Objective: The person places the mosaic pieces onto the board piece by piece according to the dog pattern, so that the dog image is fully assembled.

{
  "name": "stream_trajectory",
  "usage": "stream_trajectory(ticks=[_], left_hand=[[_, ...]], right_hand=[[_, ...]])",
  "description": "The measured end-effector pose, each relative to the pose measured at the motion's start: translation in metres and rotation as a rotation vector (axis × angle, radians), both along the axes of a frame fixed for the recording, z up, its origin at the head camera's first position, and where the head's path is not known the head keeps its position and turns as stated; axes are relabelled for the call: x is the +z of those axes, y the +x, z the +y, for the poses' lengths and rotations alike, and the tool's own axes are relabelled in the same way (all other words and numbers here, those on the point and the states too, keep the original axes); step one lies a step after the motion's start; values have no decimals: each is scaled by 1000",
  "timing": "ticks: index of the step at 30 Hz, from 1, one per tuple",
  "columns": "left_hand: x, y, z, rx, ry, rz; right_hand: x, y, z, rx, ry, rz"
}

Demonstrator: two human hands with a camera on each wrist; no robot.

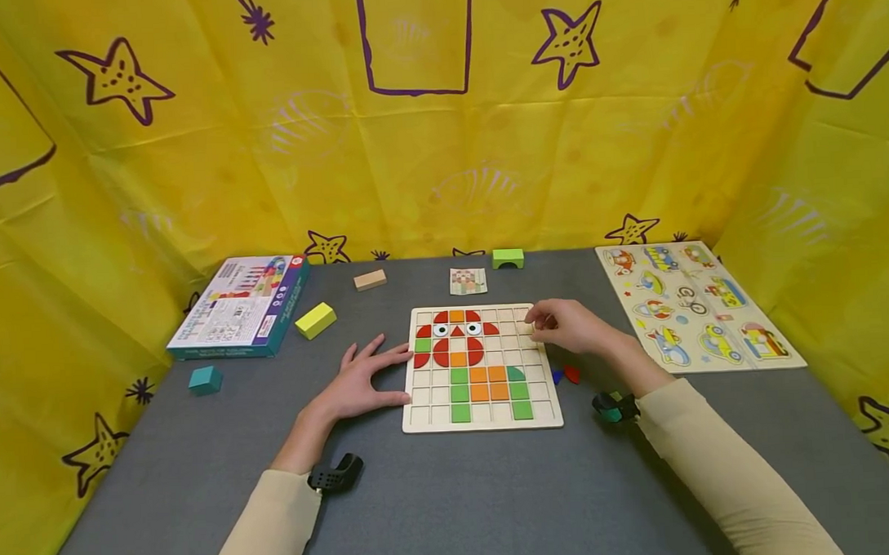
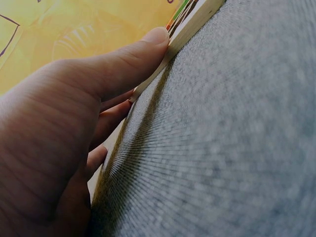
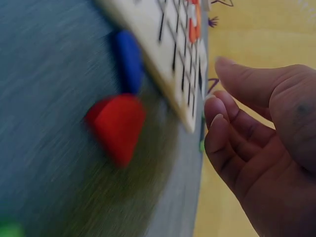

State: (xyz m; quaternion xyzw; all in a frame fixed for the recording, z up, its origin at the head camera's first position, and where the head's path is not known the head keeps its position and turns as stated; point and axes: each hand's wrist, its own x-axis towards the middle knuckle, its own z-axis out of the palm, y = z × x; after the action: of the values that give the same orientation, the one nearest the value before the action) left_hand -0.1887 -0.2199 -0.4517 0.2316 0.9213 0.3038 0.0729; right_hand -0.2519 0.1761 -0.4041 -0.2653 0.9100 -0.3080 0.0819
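Observation:
A pale wooden grid board (image 1: 429, 421) lies on the grey table, holding a picture made of red, orange, green and white-eyed pieces. My left hand (image 1: 363, 385) has its fingers spread, with the fingertips and thumb touching the board's left edge; the thumb (image 2: 133, 57) meets that edge in the left wrist view. Above the board's upper right corner is my right hand (image 1: 573, 326), fingers loosely bent. Between its thumb (image 3: 247, 81) and fingers, no piece shows. Beside the board's right edge lie a red quarter-round piece (image 3: 118, 126) and a blue piece (image 3: 129, 61).
Green pieces (image 1: 615, 412) lie partly hidden under my right wrist. Behind the board are a small pattern card (image 1: 467, 281), a green arch block (image 1: 507, 259) and a wooden block (image 1: 370, 280). A yellow block (image 1: 316, 321), teal block (image 1: 205, 380) and box (image 1: 235, 305) stand left; a picture puzzle (image 1: 695, 301) right.

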Motion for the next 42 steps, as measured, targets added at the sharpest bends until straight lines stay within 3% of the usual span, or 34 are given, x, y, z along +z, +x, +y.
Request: stream_trajectory(ticks=[30,42], left_hand=[[-1,0,1,-5,9,11],[0,1,1,-2,10,6]], right_hand=[[-19,78,100,66,30,-34],[-19,83,101,100,6,-59]])
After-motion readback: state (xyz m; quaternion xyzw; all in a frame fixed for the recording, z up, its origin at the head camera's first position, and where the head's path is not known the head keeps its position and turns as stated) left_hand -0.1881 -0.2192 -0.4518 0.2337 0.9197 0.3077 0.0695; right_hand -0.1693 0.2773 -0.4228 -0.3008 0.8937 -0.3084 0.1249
